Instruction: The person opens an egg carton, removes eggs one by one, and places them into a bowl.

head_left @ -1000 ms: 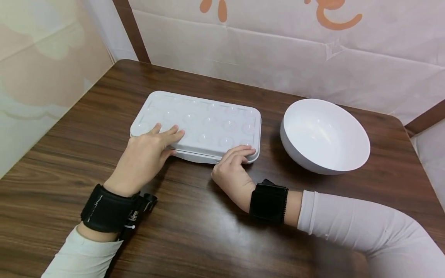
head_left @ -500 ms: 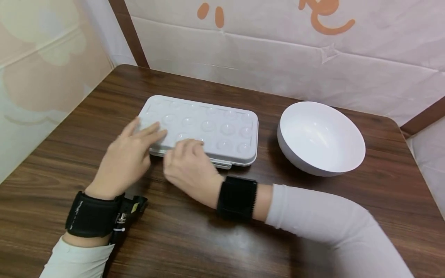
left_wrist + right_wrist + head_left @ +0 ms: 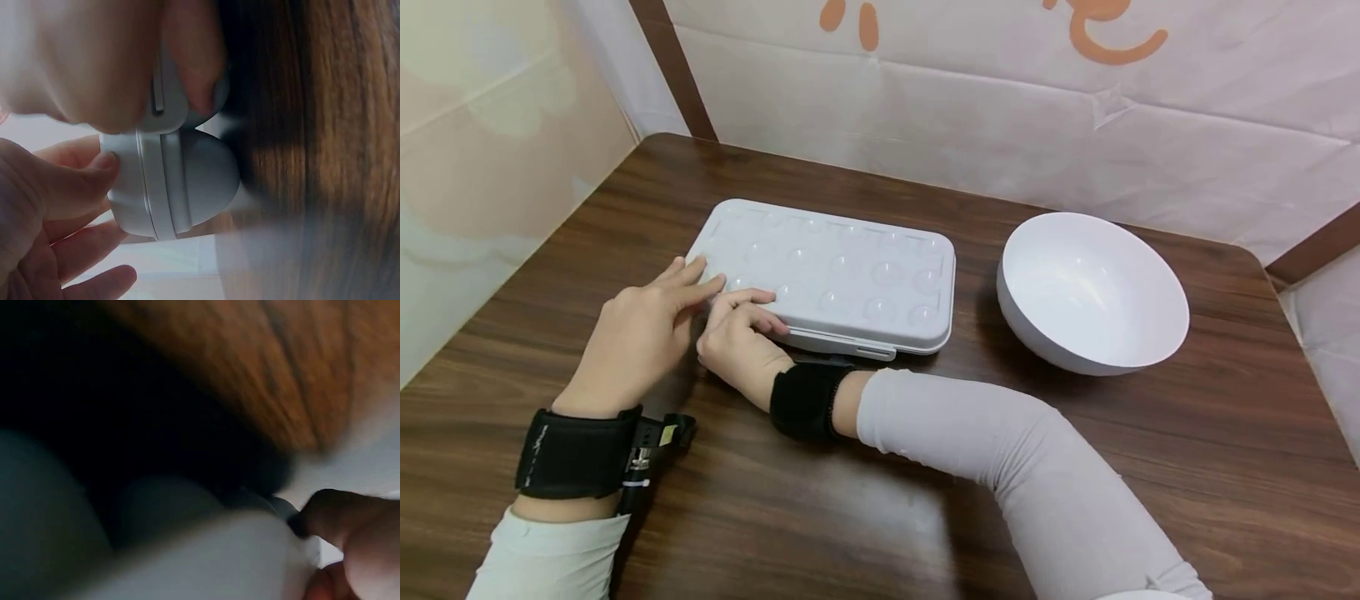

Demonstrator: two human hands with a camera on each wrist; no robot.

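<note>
A closed white plastic box point(image 3: 842, 271) with round dimples in its lid lies flat on the brown wooden table point(image 3: 850, 500). My left hand point(image 3: 688, 279) rests its straight fingers on the box's near-left corner; in the left wrist view its thumb point(image 3: 103, 165) touches the rounded corner of the box point(image 3: 181, 181). My right hand point(image 3: 758, 310) has crossed over beside it, fingers curled on the front edge of the lid. The right wrist view is dark and blurred, with the box point(image 3: 187, 562) very close and a fingertip point(image 3: 337, 519) against it.
A large empty white bowl point(image 3: 1093, 287) stands to the right of the box, a short gap between them. Pale fabric walls close in the table's back and left sides. My right forearm point(image 3: 985, 450) lies across the table in front of the box.
My right hand slid left along the box's front edge, from the near-right corner to the near-left one. My left hand drew back a little toward the left corner.
</note>
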